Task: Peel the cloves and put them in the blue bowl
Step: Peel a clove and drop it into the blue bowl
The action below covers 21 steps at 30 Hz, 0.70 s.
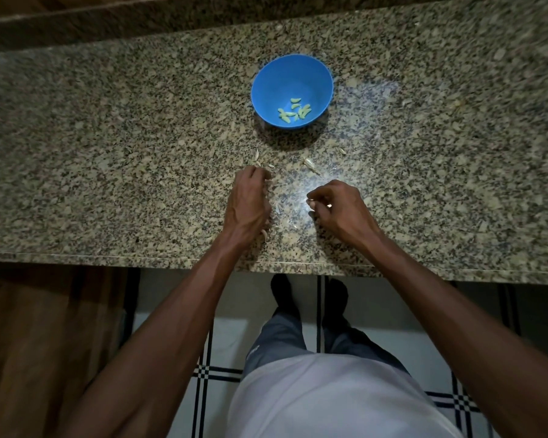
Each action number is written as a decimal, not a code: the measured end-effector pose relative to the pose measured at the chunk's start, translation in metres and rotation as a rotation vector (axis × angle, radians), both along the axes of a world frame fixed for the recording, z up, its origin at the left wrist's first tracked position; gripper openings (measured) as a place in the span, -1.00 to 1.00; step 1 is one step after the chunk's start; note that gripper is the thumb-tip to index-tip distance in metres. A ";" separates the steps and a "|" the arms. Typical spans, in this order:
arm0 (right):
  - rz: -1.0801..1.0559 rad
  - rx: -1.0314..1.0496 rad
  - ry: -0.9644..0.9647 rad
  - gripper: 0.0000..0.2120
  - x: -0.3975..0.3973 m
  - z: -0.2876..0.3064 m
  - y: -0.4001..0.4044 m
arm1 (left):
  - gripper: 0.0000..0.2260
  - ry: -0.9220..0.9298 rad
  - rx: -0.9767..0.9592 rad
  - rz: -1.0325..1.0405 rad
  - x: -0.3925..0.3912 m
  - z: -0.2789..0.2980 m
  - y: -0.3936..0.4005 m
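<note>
We see the blue bowl [292,90] near the bench's [108,153] far edge, peeled cloves [294,111] inside. Near the front edge our left hand [250,202] curls knuckles-up; we cannot tell what it holds. Our right hand [337,207] pinches a pale clove [311,202]. Skins [310,164] lie between hands and bowl.

Both forearms are bare, with no sleeves reaching the wrists, and the left hand [249,202] wears nothing. A small shiny ring [329,205] glints on a finger of the right hand [340,210]. The person wears a pale white top [332,396] over grey trousers [276,346] and dark shoes [282,294].
</note>
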State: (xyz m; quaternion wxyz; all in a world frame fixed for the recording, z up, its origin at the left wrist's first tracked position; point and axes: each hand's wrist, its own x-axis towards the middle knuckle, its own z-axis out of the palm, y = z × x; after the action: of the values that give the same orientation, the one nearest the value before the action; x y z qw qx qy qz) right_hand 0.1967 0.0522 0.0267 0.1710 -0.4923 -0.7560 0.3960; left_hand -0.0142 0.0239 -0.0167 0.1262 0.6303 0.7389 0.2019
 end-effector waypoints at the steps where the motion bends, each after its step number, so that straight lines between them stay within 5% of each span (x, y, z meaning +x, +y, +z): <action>1: 0.002 0.002 -0.002 -0.80 0.000 0.001 0.001 | -0.70 -0.009 0.011 -0.002 -0.001 0.002 0.007; 11: 0.000 -0.005 -0.007 -0.83 0.009 -0.003 -0.004 | -0.81 0.145 -0.012 -0.143 0.013 -0.007 0.006; 18: -0.010 -0.029 -0.006 -0.81 0.012 -0.003 -0.004 | -0.55 0.173 -0.053 -0.057 0.000 -0.007 0.012; 21: -0.011 -0.044 -0.002 -0.81 0.012 -0.003 -0.005 | -0.58 0.198 -0.074 -0.070 0.001 -0.005 0.010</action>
State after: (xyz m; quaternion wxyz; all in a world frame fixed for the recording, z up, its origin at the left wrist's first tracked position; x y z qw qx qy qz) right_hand 0.2086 0.0467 0.0240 0.1613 -0.5006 -0.7446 0.4110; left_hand -0.0131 0.0342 -0.0213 0.0827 0.6676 0.7322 0.1067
